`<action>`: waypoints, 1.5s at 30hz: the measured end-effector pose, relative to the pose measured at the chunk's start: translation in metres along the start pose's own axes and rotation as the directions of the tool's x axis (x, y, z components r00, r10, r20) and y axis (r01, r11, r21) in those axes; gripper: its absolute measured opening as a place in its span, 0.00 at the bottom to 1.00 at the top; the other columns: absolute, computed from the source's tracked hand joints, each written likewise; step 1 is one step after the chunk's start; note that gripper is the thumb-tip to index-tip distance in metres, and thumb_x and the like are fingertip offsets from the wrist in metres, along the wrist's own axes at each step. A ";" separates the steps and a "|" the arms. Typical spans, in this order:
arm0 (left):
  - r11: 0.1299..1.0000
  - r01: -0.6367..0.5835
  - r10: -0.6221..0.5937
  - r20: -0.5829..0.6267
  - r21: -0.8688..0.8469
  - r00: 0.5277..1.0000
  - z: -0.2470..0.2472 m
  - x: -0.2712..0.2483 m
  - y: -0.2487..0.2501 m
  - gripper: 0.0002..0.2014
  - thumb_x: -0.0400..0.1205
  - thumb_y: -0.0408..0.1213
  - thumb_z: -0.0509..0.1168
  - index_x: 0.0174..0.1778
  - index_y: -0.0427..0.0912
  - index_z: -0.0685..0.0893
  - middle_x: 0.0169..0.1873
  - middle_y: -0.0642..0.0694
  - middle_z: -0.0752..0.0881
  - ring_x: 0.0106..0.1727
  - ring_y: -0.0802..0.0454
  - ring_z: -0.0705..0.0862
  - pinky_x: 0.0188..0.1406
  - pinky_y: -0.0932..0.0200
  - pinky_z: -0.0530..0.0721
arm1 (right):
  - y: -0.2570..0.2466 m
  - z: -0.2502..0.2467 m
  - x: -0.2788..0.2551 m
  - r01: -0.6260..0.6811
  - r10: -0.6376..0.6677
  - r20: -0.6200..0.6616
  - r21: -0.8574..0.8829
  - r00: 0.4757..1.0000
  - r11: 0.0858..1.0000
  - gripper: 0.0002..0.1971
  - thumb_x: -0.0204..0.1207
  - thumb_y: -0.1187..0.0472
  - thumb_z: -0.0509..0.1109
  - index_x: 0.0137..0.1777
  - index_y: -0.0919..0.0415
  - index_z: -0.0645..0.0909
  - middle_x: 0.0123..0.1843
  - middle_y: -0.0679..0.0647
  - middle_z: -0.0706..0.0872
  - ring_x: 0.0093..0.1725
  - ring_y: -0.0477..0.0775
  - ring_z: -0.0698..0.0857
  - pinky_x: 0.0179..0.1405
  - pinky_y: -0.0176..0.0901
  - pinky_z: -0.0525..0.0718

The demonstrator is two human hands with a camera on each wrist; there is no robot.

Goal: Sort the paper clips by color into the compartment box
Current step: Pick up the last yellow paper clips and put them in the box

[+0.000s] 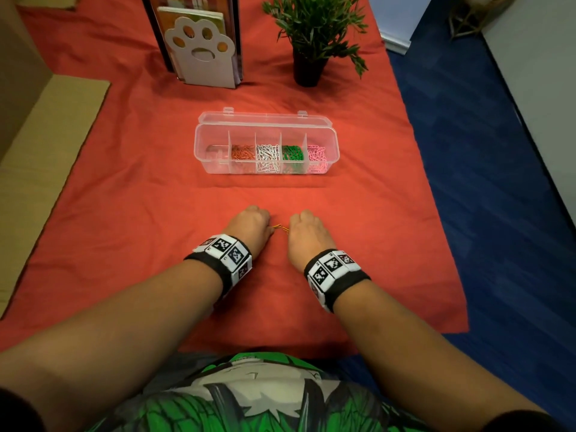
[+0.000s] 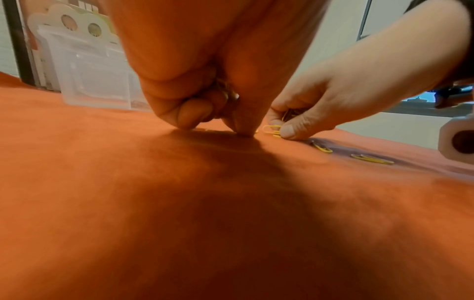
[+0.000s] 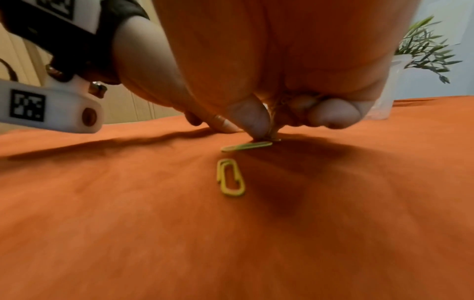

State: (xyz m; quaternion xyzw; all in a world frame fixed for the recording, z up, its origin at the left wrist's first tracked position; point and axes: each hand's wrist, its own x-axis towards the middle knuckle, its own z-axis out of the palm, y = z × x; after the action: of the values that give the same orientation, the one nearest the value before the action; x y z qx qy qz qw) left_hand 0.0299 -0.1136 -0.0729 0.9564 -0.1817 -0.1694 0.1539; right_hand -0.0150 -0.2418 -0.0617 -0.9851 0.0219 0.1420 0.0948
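Orange, white, green and pink clips fill the compartment box (image 1: 265, 141); both hands, left (image 1: 249, 227) and right (image 1: 307, 230), pinch the last yellow clips (image 3: 231, 177) off the tabletop

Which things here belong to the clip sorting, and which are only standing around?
Belong to the job:
compartment box
yellow paper clips on the cloth
left hand
right hand, pinching clips

Just standing around:
potted plant
paw-shaped bookend
cardboard
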 end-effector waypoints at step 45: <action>-0.111 0.472 0.148 0.456 -0.874 0.878 -0.042 -0.032 0.003 0.05 0.58 0.37 0.54 0.25 0.42 0.72 0.23 0.44 0.75 0.18 0.53 0.68 0.21 0.66 0.68 | 0.048 -0.029 -0.036 -0.308 -0.168 0.261 0.862 0.950 -0.402 0.03 0.61 0.65 0.63 0.35 0.62 0.73 0.30 0.58 0.78 0.26 0.51 0.78 0.29 0.41 0.83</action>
State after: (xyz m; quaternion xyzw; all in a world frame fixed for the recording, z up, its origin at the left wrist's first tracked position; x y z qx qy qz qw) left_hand 0.0165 -0.0934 -0.0260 0.4794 0.0998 -0.4621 0.7394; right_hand -0.0449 -0.2936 -0.0323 -0.4193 0.1819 0.2035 0.8659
